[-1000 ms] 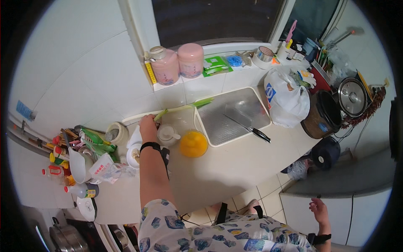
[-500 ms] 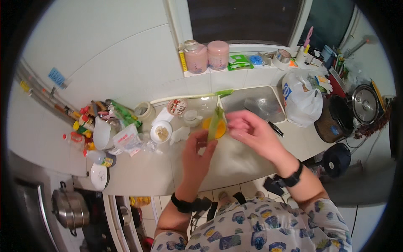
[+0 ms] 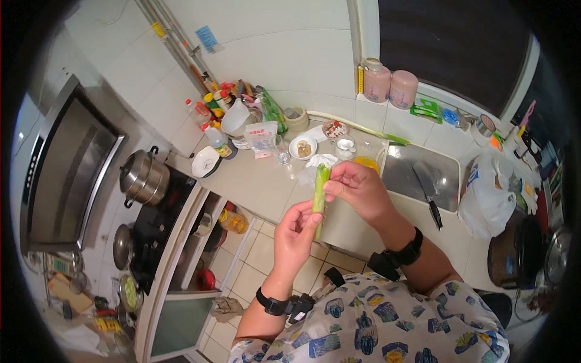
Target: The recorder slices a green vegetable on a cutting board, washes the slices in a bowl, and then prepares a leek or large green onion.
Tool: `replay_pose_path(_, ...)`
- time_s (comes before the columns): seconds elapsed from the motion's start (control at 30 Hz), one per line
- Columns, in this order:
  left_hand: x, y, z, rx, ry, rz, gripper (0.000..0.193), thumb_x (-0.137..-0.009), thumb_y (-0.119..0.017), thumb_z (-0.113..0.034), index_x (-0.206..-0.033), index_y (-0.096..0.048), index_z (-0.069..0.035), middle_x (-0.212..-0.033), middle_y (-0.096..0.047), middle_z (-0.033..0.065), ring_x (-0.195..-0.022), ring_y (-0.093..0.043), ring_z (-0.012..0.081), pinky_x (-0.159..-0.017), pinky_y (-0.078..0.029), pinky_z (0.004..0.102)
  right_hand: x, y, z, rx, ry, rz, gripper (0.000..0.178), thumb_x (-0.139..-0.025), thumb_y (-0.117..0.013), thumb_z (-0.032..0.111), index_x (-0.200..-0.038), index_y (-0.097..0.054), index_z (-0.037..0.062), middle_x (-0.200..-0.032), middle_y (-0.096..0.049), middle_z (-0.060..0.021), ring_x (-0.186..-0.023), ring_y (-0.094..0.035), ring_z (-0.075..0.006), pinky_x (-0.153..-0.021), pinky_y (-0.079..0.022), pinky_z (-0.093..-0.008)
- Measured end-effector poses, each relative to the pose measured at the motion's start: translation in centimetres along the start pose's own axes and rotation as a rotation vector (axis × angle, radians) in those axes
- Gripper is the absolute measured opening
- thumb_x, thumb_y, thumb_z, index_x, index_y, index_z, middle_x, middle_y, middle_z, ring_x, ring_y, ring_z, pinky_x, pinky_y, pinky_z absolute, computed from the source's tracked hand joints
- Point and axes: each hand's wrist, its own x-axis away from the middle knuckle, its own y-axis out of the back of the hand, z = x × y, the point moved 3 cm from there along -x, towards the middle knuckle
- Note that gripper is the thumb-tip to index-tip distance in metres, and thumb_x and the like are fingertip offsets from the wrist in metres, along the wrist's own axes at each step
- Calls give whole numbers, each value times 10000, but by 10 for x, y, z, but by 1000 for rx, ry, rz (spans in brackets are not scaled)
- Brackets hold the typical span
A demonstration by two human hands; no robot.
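Note:
Above the counter's front edge, I hold a green scallion piece [image 3: 319, 196] nearly upright between my hands. My left hand [image 3: 292, 237] is closed round its lower part. At the top end, my right hand [image 3: 363, 192] pinches the stalk between thumb and fingers. Just beyond are a crumpled white cloth or tissue [image 3: 321, 160] and a bowl of yellow liquid [image 3: 367, 162], partly behind my right hand. A long scallion [image 3: 396, 140] with a pale stem lies along the back wall.
Right of my hands is a metal sink [image 3: 396, 181], with a black-handled knife [image 3: 434, 212] across its front edge. A white plastic bag [image 3: 487, 196] stands beyond it. Leftward are a small bowl of pale pieces [image 3: 302, 147], bottles, and a steel steamer pot [image 3: 145, 176] on the stove.
My view has swung left, bringing the stove into sight. My right hand, blurred and apart from the scallion before, now grips its top end. My left hand keeps its hold.

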Motion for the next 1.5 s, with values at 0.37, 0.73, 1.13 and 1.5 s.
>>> replay_pose_path(0.37,35,-88,3,-146,-72,-142,320,-929,-499,-145,-1206,-487,14,-1147,-566,79,-1016,-531,151,-907,-398,276,65,51,12,-231,-2,112,128,-867,-574,43,-984,-571,-10,-943,-609,-56,-839,-572,-93,-762,-475,-236)
replay_pose_path(0.73,54,-124,-1,211,-6,-347,262,-922,-511,-136,-1149,-485,-8,-1100,-553,99,-1026,-555,171,-860,-501,306,102,81,-4,-434,-190,47,144,-883,-558,88,-997,-539,2,-950,-594,-75,-851,-590,-132,-793,-495,-273)
replay_pose_path(1.13,65,-113,-4,448,-115,-593,242,-935,-487,-182,-1137,-452,-54,-1124,-529,97,-1053,-559,216,-900,-493,311,128,140,-12,-615,-73,-195,137,-909,-520,123,-1015,-534,37,-954,-572,-64,-840,-566,-149,-802,-468,-282)
replay_pose_path(1.5,72,-112,-12,558,-36,-510,426,-945,-459,-185,-1309,-315,-18,-1167,-512,117,-1117,-519,240,-944,-463,341,118,131,11,310,65,-150,218,-869,-573,179,-1059,-527,81,-796,-515,-7,-758,-542,-127,-648,-447,-264)
